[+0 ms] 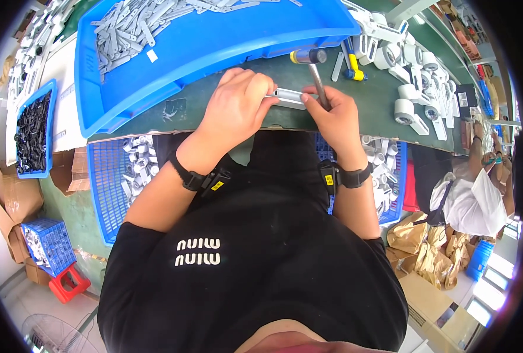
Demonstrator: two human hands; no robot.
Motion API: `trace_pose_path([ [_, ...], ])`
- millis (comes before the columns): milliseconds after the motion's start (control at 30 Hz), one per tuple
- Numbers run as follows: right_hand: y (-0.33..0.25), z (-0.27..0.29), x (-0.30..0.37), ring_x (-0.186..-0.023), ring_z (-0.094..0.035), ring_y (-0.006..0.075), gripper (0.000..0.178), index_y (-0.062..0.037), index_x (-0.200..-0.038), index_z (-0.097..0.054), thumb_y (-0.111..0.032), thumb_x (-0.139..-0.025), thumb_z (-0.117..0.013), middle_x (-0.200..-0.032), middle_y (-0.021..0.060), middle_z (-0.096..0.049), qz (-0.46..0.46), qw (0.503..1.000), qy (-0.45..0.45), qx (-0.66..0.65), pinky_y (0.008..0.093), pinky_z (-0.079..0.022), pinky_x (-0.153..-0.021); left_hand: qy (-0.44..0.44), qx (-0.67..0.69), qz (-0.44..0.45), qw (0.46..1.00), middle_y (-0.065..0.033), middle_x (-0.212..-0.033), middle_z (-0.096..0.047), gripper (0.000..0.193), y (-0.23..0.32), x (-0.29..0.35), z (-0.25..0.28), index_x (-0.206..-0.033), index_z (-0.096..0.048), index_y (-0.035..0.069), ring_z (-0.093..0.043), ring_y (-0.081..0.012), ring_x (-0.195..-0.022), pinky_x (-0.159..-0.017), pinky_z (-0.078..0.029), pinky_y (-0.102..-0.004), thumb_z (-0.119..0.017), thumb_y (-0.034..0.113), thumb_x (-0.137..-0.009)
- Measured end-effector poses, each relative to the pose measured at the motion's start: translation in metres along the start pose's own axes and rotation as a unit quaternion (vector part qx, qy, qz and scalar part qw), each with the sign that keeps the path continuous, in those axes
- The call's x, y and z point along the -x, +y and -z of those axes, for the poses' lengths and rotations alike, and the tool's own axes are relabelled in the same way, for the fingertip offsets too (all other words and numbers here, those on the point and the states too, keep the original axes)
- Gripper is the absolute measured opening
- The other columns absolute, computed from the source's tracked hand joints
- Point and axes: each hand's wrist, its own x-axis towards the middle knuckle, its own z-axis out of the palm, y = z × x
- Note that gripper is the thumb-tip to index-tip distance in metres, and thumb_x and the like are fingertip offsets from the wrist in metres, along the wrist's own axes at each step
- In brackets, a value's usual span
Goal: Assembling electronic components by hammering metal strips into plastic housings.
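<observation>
My left hand (238, 105) grips the left end of a light grey elongated channel-shaped part (291, 97) just above the green worktable's front edge. My right hand (336, 116) is closed around the metal handle of a small hammer (316, 79). Its thumb also touches the right end of the grey part. The hammer stands nearly upright, its dark head with a yellowish face (308, 56) pointing away from me. What the fingers of my left hand cover at the end of the part is hidden.
Beyond my hands lies a large blue tray (185, 73) with many flat grey strips (126, 35). White round-ended parts (414, 56) pile up at right, beside a yellow-and-blue tool (354, 70). A blue tray of black pieces (33, 129) stands left. Another person (473, 200) is at far right.
</observation>
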Motion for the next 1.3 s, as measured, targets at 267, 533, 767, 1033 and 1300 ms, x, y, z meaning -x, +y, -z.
trace_pose_path([
  [267,0.014,-0.004,-0.004,-0.063,-0.041,0.0029,0.022,-0.0006,-0.108,-0.081,-0.021,-0.101,-0.077,-0.065,-0.0087,-0.047,0.025,0.999,-0.012,-0.043,0.0286,-0.031,-0.056,-0.026,-0.042,-0.021,0.999,-0.0119,-0.102,-0.078,0.028,0.006,0.001,-0.002,-0.102,-0.060,0.005,-0.073,-0.0356,-0.091,-0.092,-0.058,-0.0473,-0.085,0.005,-0.088],
  [533,0.019,-0.002,-0.005,-0.063,-0.041,0.0038,0.022,-0.0013,-0.107,-0.080,-0.022,-0.101,-0.077,-0.065,-0.0076,-0.048,0.040,0.998,-0.033,-0.040,0.0290,-0.032,-0.056,-0.059,-0.078,-0.057,0.994,-0.0142,-0.110,-0.078,0.023,0.017,-0.005,-0.003,-0.108,-0.065,0.003,-0.076,-0.0375,-0.105,-0.094,-0.063,-0.0472,-0.080,0.003,-0.090],
  [767,0.025,-0.003,-0.007,-0.063,-0.042,0.0048,0.020,-0.0017,-0.107,-0.080,-0.021,-0.101,-0.077,-0.064,-0.0062,-0.048,0.051,0.997,-0.034,-0.056,0.0297,-0.033,-0.056,-0.064,-0.079,-0.047,0.994,-0.0143,-0.109,-0.079,0.026,0.016,-0.006,-0.011,-0.105,-0.066,0.004,-0.077,-0.0365,-0.100,-0.086,-0.064,-0.0446,-0.085,0.009,-0.088],
  [1033,0.028,-0.001,0.003,-0.064,-0.045,0.0062,0.027,-0.0034,-0.129,-0.075,-0.013,-0.104,-0.072,-0.070,-0.0033,-0.055,0.090,0.993,-0.010,-0.079,0.0285,-0.040,-0.059,-0.058,-0.082,-0.051,0.994,-0.0124,-0.101,-0.079,0.026,0.009,-0.002,-0.018,-0.099,-0.064,0.004,-0.079,-0.0347,-0.093,-0.077,-0.064,-0.0427,-0.085,0.002,-0.084],
  [1300,0.043,0.046,0.066,-0.069,-0.058,0.0090,0.051,-0.0074,-0.158,-0.060,0.003,-0.107,-0.058,-0.084,0.0029,-0.068,0.260,0.956,0.081,-0.105,0.0261,-0.049,-0.066,-0.030,-0.087,-0.083,0.992,-0.0123,-0.098,-0.078,0.022,0.008,-0.002,-0.019,-0.095,-0.063,0.004,-0.078,-0.0327,-0.091,-0.077,-0.064,-0.0420,-0.080,-0.002,-0.083],
])
